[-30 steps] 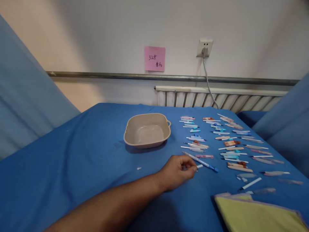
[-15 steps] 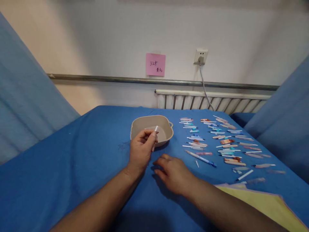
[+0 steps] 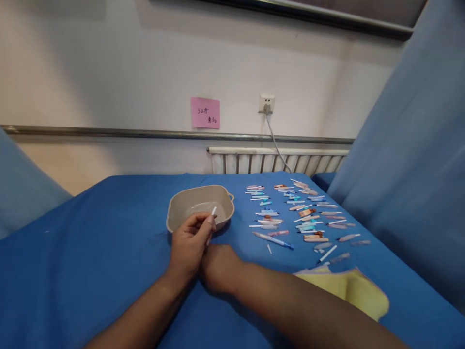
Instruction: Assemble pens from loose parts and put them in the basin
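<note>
My left hand [image 3: 192,242] is closed on a slim white pen refill [image 3: 213,211], whose white end sticks up past the thumb and fingertips. It is at the near rim of a beige plastic basin [image 3: 173,211], in front of it. Right up against it is my right hand [image 3: 221,267], back towards me; its fingers are hidden, so what they hold does not show. To the right, a blue-and-clear pen [image 3: 273,239] lies on the blue cloth [image 3: 119,232], with a small white piece [image 3: 269,249] below it.
Several rows of pen parts [image 3: 307,225], refills and coloured barrels, cover the right side. A yellow cloth [image 3: 345,286] lies under and beyond my right forearm. Blue curtains [image 3: 395,131] hang at both sides. A radiator [image 3: 250,162] and a plugged-in cord [image 3: 276,140] are at the wall.
My right hand has moved in from the right to meet my left hand, and its fingers are now hidden. The view has turned right. The yellow cloth's shape has shifted.
</note>
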Motion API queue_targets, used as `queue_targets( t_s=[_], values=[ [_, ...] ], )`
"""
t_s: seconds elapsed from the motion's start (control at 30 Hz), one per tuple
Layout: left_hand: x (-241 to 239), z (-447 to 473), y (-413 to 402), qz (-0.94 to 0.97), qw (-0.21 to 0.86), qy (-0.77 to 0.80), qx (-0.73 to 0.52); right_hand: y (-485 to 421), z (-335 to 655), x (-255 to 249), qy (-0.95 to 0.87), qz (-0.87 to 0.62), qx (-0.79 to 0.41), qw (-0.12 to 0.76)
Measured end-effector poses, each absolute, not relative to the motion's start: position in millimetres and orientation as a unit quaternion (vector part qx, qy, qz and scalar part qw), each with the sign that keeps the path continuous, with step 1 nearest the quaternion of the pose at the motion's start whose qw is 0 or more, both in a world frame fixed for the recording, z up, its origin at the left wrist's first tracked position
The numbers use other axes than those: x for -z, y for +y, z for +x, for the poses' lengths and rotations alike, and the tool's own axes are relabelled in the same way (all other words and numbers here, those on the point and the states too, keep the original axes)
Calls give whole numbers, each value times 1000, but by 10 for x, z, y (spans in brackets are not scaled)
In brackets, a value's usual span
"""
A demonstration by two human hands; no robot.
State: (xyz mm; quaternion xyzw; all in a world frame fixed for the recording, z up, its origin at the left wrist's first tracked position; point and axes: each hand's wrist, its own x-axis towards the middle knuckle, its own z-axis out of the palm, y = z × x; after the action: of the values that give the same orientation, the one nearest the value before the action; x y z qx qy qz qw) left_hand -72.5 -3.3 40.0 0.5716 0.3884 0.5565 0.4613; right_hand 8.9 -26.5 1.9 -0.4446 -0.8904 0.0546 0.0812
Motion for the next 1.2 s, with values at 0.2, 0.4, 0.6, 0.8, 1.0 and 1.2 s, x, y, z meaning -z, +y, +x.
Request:
queue_targets(
  t_s=[0.2,0.4,0.6,0.8,1.0,1.2],
  values=[
    [-532,-777,-36,569,423,402,-579,-212,-148,-56,-892,-435,-80,92],
    [-423,-734,-32,588,449,407,-535,-269,242,21,-850,-505,-96,115],
    [-318,-569,-133,617,466,426,-469,-411,923,106,-735,-639,-155,167],
    [-132,-231,-256,608,526,446,-393,-403,1509,160,-586,-641,-285,407],
    [140,265,-247,606,575,437,-332,-239,2001,216,-343,-468,-468,667],
    [267,495,-216,650,581,400,-283,-164,2186,264,-153,-316,-552,756]
  ],
)
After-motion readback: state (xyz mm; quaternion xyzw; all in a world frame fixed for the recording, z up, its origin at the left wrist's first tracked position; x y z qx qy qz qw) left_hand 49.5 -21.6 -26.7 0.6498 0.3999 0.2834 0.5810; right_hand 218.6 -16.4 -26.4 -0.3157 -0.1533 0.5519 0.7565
